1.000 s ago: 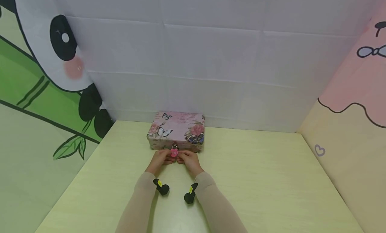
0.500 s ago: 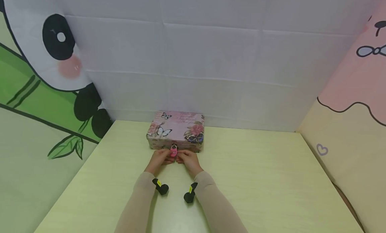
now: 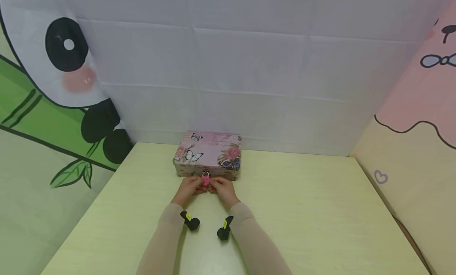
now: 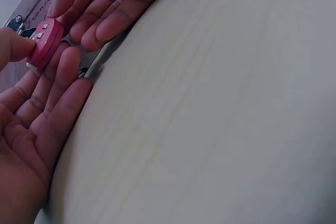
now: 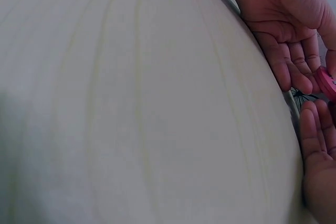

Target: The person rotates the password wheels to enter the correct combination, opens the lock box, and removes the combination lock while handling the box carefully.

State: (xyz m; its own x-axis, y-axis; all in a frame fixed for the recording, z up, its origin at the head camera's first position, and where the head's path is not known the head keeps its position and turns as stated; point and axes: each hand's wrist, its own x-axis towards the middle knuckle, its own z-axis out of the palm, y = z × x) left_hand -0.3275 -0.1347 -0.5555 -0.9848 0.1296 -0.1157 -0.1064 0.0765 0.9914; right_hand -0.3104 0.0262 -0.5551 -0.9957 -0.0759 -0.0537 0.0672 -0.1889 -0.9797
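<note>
A small pink combination padlock [image 3: 206, 180] hangs by its metal shackle from the front clasp of a pink box [image 3: 210, 148] with butterflies and roses. My left hand [image 3: 189, 189] pinches the padlock from the left, thumb on its face in the left wrist view, where number dials show on the padlock [image 4: 46, 38]. From the other side my right hand [image 3: 223, 190] pinches it with thumb and finger. The other fingers of both hands lie beneath, close to the table. Only an edge of the padlock [image 5: 327, 81] appears in the right wrist view.
The box stands at the back of a pale wooden table [image 3: 303, 211], near a creased white backdrop [image 3: 249, 69]. Printed cloths with cartoon figures hang left and right. A dark wrist camera [image 3: 192, 222] sits at the left cuff, another camera [image 3: 223, 232] at the right cuff.
Both hands stay at the padlock, with only slight shifts of it between the fingers. The box has not moved. The cloth at the left has shifted a little to the left.
</note>
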